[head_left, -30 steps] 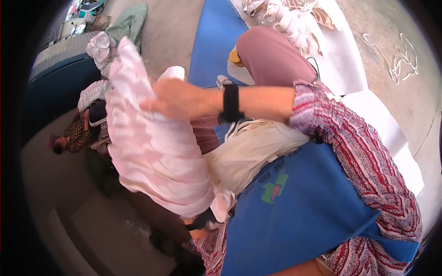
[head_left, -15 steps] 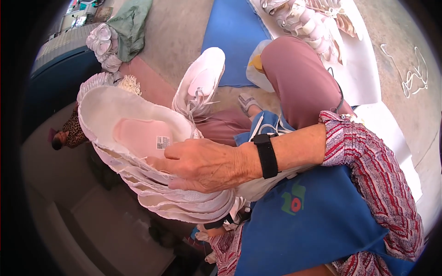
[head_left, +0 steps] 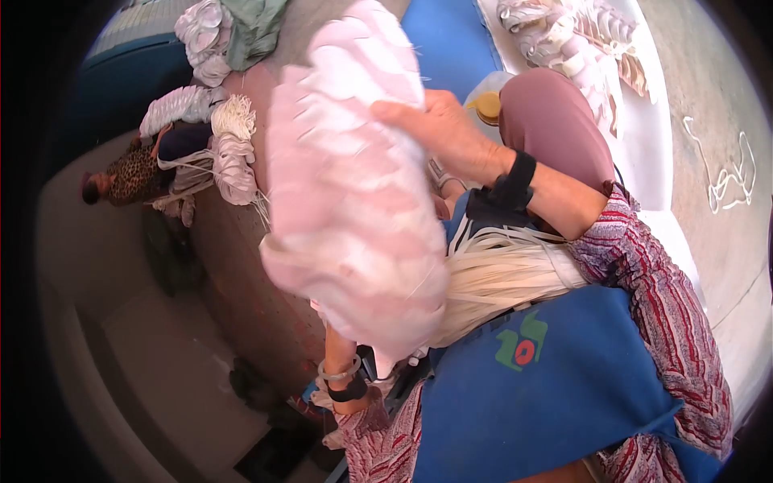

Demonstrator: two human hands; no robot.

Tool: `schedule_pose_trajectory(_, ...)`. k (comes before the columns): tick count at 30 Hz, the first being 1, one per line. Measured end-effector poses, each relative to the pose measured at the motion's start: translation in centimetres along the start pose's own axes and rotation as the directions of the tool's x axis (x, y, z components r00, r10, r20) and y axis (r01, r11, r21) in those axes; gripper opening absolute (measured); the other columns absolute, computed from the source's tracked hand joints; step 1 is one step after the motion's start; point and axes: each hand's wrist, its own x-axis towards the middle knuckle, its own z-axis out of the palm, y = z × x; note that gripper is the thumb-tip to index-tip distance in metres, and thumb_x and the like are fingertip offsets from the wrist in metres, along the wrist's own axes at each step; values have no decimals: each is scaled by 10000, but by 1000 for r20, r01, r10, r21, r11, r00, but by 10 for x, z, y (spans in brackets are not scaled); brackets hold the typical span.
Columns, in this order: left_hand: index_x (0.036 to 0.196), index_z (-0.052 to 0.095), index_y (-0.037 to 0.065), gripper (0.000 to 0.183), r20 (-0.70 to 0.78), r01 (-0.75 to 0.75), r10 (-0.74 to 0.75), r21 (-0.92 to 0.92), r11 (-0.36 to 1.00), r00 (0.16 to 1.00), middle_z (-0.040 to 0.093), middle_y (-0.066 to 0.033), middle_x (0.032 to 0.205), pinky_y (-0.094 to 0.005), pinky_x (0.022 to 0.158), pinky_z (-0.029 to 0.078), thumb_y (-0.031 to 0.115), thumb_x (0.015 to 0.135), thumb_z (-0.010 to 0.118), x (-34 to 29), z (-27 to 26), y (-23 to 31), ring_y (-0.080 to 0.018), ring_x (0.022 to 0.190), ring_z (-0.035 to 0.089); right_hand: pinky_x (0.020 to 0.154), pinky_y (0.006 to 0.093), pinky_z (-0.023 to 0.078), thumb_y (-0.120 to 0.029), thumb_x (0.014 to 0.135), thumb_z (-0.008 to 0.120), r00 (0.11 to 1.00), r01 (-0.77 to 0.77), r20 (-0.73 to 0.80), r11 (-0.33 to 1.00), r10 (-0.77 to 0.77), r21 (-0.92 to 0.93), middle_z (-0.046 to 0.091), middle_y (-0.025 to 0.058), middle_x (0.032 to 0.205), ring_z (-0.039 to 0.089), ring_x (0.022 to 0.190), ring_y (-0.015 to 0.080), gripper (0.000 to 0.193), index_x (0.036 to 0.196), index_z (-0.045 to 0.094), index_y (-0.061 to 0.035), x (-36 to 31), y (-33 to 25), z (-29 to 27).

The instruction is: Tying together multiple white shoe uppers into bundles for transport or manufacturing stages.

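A thick stack of nested white and pale pink shoe uppers (head_left: pixel 354 177) is raised in front of me, its pink edges blurred by motion. My right hand (head_left: pixel 451 133) grips its right side, the thumb lying over the layers and the other fingers hidden behind. At the lower end of the stack, only the wrist and a bit of my left hand (head_left: pixel 341 352) show; its fingers are out of sight behind the uppers. Across my lap, just right of the stack, lies a bundle of long cream laces (head_left: pixel 515 270).
Another person (head_left: pixel 129 173) sits at the left, near more stacked uppers (head_left: pixel 181 110) and a hank of cream laces (head_left: pixel 235 121). A green cloth sack (head_left: pixel 254 32) lies beyond. More uppers (head_left: pixel 580 48) rest on a white sheet (head_left: pixel 656 153). A yellow-capped container (head_left: pixel 485 105) stands by my knee.
The stack has been lifted and turned, from the inside of the top upper facing me to its layered edges. My right hand has moved up and right with it, uncovering the laces on my lap.
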Motion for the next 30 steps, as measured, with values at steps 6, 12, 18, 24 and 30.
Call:
schedule_pose_trajectory(6, 1132, 549, -57, 288, 242, -408, 336, 380, 830, 910, 580, -217, 1070, -449, 868, 394, 95, 918, 430, 17, 57, 77, -416, 982, 512, 840, 285, 492, -312, 885, 650, 943, -242, -205, 964, 261, 114, 638, 130, 1112, 603, 979, 154, 495, 1175, 565, 80, 25, 32, -20)
schedule_pose_trajectory(12, 1153, 490, -82, 330, 142, -547, 543, 422, 723, 827, 528, -327, 1168, -520, 724, 450, -24, 830, 519, 31, 104, 93, -481, 885, 565, 946, 307, 467, -325, 954, 552, 968, -226, -46, 932, 248, 282, 602, 104, 1216, 589, 1066, 180, 460, 1267, 513, 10, 16, 34, -42)
schedule_pose_trajectory(18, 1280, 436, -59, 554, 104, -615, 613, 274, 739, 783, 617, -283, 928, -439, 710, 494, 258, 841, 552, 26, 112, 90, -422, 814, 628, 970, 361, 467, -306, 954, 556, 969, -100, -209, 981, 133, 164, 590, 119, 1236, 574, 1113, 211, 459, 1306, 481, -20, -17, -10, -2)
schedule_pose_trajectory(24, 1294, 415, -51, 569, 97, -599, 592, 189, 778, 800, 625, -272, 917, -444, 743, 496, 336, 894, 534, 49, 129, 94, -418, 848, 632, 953, 347, 478, -343, 972, 500, 998, -55, -47, 995, 52, -80, 595, 118, 1220, 585, 1085, 208, 458, 1301, 493, -24, -10, 3, -85)
schedule_pose_trajectory(30, 1273, 414, 5, 504, 139, -618, 608, 34, 786, 781, 623, -256, 876, -450, 723, 476, 104, 807, 577, 82, 134, 94, -402, 823, 632, 847, 303, 470, -238, 959, 471, 963, -83, -238, 704, -126, -705, 632, 120, 1140, 598, 986, 186, 400, 1223, 548, 53, -17, -15, -100)
